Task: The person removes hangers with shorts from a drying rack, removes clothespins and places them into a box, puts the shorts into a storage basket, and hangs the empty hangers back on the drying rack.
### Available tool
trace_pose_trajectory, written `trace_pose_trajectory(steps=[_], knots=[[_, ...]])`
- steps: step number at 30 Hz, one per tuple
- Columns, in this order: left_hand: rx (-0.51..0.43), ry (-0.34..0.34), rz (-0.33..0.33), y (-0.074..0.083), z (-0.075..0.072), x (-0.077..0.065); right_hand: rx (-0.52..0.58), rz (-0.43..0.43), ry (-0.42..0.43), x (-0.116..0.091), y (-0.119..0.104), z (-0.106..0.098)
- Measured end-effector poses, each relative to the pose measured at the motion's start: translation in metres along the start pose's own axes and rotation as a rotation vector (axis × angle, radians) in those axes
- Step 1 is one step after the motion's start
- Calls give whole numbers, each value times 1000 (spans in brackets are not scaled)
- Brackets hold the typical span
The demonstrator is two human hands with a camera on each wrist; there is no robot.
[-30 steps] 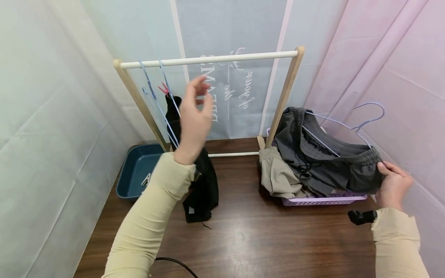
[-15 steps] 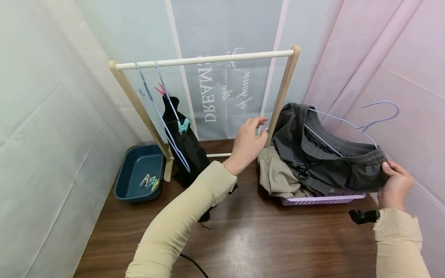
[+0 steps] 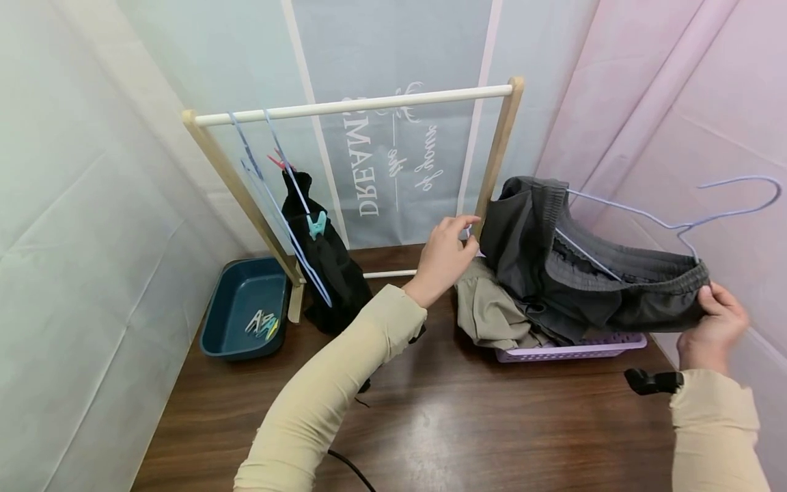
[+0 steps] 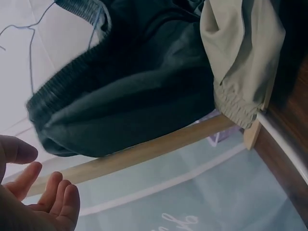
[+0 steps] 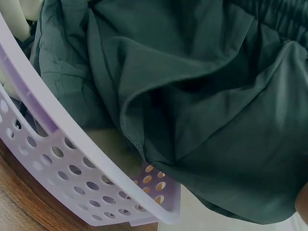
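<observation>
Dark grey elastic-waist pants [image 3: 615, 294] hang partly over the purple basket [image 3: 572, 352], with a blue wire hanger [image 3: 645, 215] inside their waistband. At the waistband's right end my right hand [image 3: 716, 328] grips the cloth, thumb on top; only a fingertip [image 5: 303, 204] shows at the edge of the right wrist view. My left hand [image 3: 445, 258] is held just left of the pants, its fingers bent loosely with nothing between them. In the left wrist view those fingers [image 4: 53, 197] are apart from the dark cloth [image 4: 130, 106].
Beige elastic-waist clothing [image 3: 488, 307] lies in the basket. A rack with a white rail [image 3: 356, 106] stands behind, carrying blue hangers [image 3: 249, 147] and a black garment [image 3: 332, 273] with pink and teal clips [image 3: 316, 224]. A blue tub [image 3: 212, 328] at left holds several clothespins [image 3: 263, 323].
My left hand has come right and down from near the rail to beside the pants. My right hand has drawn the waistband slightly to the right, and the hanger has shifted right with it.
</observation>
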State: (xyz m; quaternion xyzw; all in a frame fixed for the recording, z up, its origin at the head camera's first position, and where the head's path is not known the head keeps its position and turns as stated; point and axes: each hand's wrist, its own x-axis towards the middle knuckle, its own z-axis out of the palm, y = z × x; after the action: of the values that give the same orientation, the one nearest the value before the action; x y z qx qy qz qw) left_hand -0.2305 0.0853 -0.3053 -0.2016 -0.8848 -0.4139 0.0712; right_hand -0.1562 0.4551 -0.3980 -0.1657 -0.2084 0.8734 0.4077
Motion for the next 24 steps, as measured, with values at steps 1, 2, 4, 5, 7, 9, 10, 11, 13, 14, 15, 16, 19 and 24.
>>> trace_pose_trajectory(steps=[1,2,4,5,7,9,10,11,13,14,15,16,19,24], knots=[[-4,-4,6,0,1,1,0,-10,-4,0,0,0],[-10,-10,17,0,2,2,-5,-10,-14,-1,0,1],[3,-24,56,1,6,5,-30,-4,-30,-2,0,2],[11,-37,77,2,8,7,-51,1,-40,-4,0,2],[38,-67,122,4,12,12,-80,10,-71,-7,2,2],[87,-98,153,7,17,16,-98,23,-93,-8,5,3],[103,-114,156,9,19,18,-102,26,-101,-9,6,3],[121,-129,153,10,21,20,-103,26,-109,-10,7,3],[151,-148,126,12,25,22,-94,26,-120,-10,9,2],[161,-152,111,13,26,24,-99,24,-130,-11,10,2],[169,-152,98,14,28,25,-103,24,-142,-11,11,2],[177,-144,90,14,29,26,-112,27,-154,-11,11,1],[177,-115,80,13,31,28,-152,30,-185,-12,11,0],[155,-88,68,5,32,28,-284,-1,-205,-13,11,-1]])
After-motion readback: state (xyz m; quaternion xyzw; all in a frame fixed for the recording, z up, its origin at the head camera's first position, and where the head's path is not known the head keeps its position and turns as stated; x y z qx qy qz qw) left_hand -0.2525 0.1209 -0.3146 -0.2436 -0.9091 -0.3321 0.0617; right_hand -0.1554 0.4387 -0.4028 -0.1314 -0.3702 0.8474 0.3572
